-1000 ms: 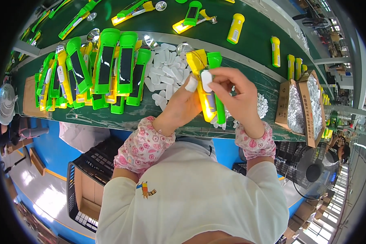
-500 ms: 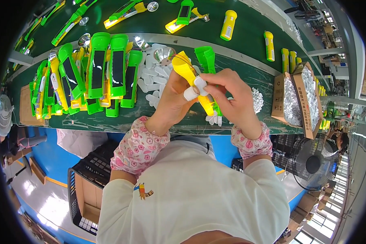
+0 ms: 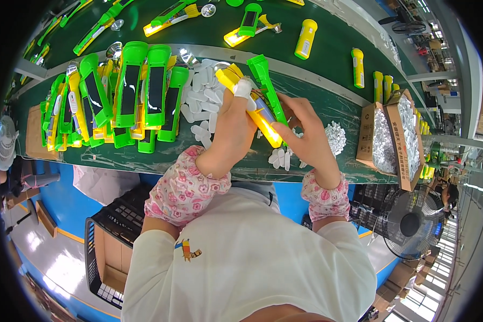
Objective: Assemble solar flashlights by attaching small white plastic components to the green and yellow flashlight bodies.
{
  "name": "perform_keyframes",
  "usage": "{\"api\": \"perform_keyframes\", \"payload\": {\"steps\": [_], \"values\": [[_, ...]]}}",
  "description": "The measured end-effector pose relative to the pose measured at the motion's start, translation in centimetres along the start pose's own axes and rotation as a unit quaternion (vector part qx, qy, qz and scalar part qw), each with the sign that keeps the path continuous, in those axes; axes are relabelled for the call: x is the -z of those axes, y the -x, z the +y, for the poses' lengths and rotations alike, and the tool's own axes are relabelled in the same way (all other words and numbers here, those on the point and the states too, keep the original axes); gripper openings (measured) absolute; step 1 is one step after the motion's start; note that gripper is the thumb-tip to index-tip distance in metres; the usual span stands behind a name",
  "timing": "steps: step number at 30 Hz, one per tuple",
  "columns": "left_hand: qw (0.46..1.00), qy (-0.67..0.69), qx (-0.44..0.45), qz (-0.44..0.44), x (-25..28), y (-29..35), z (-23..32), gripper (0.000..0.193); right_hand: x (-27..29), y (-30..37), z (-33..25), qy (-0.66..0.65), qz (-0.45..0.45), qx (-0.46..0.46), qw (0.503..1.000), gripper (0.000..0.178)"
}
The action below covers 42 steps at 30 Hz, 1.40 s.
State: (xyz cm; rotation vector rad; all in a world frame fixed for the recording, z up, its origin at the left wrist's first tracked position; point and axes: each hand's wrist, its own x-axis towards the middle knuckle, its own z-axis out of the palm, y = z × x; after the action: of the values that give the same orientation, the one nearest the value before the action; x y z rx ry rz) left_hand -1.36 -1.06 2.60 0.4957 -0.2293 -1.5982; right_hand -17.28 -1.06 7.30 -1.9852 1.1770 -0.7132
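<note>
The yellow half of a flashlight casing (image 3: 262, 119) is tilted in my left hand (image 3: 232, 129), whose fingers wrap its upper part. White wrapping or a white piece (image 3: 243, 87) shows at those fingertips; I cannot tell which. Close along its right side stands the green casing half (image 3: 267, 86). My right hand (image 3: 308, 131) curls around the lower green half, with the thumb against the yellow half's lower end. The fingertips behind the green half are hidden. Loose white oblong plastic pieces (image 3: 201, 99) lie left of my hands, and a few more (image 3: 279, 159) lie below.
Green-and-yellow flashlights with dark panels (image 3: 129, 88) are stacked at left. A heap of small clear pieces (image 3: 335, 138) lies right, near an open carton (image 3: 366, 137) of similar pieces. More flashlights (image 3: 306, 40) lie beyond a raised rail. A fan (image 3: 411, 224) stands at lower right.
My right hand has left the white piece at the left fingers and moved down to the green half. The two casing halves have come side by side, and the yellow one has tilted further.
</note>
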Motion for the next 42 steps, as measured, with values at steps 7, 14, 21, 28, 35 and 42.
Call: {"api": "perform_keyframes", "payload": {"steps": [7, 14, 21, 28, 35, 42], "values": [[1.000, -0.011, -0.007, 0.017, 0.1, -0.1, 0.3, 0.023, -0.6, -0.6, 1.8, -0.087, -0.018, -0.028, 0.996, 0.044], [0.998, -0.056, -0.018, 0.032, 0.5, -0.3, 0.1, 0.022, -2.1, -0.8, 2.2, -0.049, 0.046, 0.058, 0.996, 0.036], [0.997, -0.054, -0.050, -0.009, 1.8, -1.0, -0.4, 0.026, -4.0, -0.1, 0.3, 0.080, 0.109, 0.064, 0.989, 0.044], [0.988, -0.138, -0.071, -0.007, 2.1, -0.7, -1.2, 0.033, -5.9, 0.6, 0.9, 0.166, 0.082, 0.038, 0.982, 0.056], [0.991, -0.122, 0.009, -0.055, 2.9, -1.9, 3.4, 0.035, -5.5, 0.7, 2.0, 0.119, 0.103, 0.152, 0.976, 0.057], [0.988, -0.003, 0.139, 0.064, 4.3, -0.2, 1.6, 0.035, -2.8, 0.9, 3.6, 0.035, 0.084, 0.100, 0.991, 0.047]]}}
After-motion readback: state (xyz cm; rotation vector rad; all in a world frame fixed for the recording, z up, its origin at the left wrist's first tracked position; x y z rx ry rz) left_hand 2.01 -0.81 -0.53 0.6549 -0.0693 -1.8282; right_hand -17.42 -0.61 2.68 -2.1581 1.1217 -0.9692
